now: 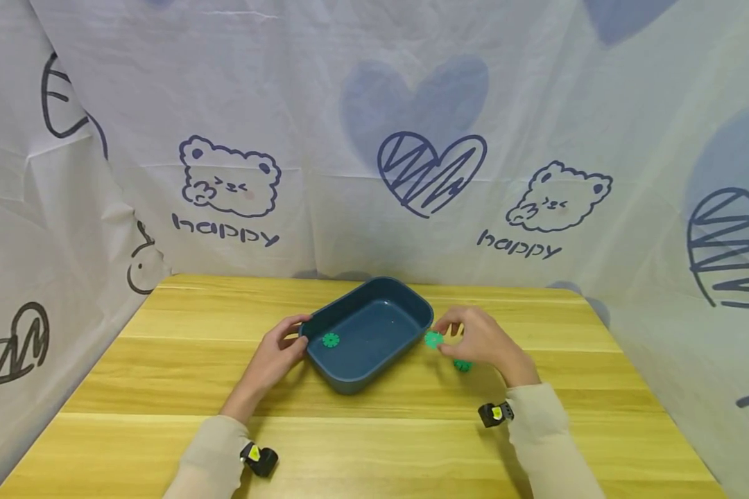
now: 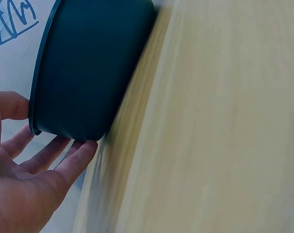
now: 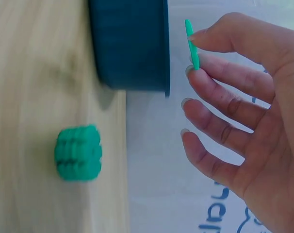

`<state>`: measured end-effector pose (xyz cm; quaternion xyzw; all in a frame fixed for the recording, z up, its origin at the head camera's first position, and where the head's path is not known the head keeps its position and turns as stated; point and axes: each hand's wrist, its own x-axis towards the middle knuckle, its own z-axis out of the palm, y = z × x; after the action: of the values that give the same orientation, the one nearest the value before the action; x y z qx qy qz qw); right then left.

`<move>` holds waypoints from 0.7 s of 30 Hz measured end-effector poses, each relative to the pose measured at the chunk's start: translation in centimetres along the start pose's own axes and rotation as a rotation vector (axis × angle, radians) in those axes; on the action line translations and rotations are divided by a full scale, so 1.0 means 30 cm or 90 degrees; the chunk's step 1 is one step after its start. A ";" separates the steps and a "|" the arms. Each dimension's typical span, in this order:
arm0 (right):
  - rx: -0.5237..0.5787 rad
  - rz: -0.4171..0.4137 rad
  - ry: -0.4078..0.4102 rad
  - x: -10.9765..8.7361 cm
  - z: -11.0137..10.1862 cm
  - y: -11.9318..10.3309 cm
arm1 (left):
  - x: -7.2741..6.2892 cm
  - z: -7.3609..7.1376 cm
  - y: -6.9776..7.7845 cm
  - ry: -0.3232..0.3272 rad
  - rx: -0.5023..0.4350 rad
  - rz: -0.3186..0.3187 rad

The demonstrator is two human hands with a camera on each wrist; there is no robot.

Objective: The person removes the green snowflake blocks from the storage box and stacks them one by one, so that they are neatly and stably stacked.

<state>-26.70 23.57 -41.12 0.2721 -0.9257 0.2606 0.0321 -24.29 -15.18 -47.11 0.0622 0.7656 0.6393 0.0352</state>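
A dark blue rectangular plastic bin (image 1: 381, 333) with rounded corners stands on the table. My left hand (image 1: 281, 352) holds its left end, the thumb at the rim and the fingers (image 2: 79, 160) against the outer wall. Inside the bin, near that end, lies one green notched disc (image 1: 331, 340). Just beyond the bin's right side, my right hand (image 1: 479, 338) pinches another green disc (image 3: 192, 46) between thumb and fingertips, above the table. Below this hand a short stack of green discs (image 3: 78, 153) sits on the table, partly covered by the hand in the head view.
The wooden table (image 1: 374, 450) reaches back to a white curtain (image 1: 324, 138) printed with hearts and bears. More of the curtain hangs along both sides. A small black camera is strapped to each wrist.
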 end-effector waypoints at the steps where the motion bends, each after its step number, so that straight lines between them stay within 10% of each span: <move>1: 0.003 0.002 0.002 -0.008 -0.001 0.010 | 0.000 0.000 0.000 0.001 0.001 0.000; 21: 0.029 0.069 0.012 -0.113 0.016 0.147 | -0.001 0.000 -0.002 0.000 0.009 0.007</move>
<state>-26.06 28.13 -44.25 0.2195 -0.9326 0.2857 0.0207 -24.27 -15.20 -47.17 0.0669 0.7695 0.6343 0.0312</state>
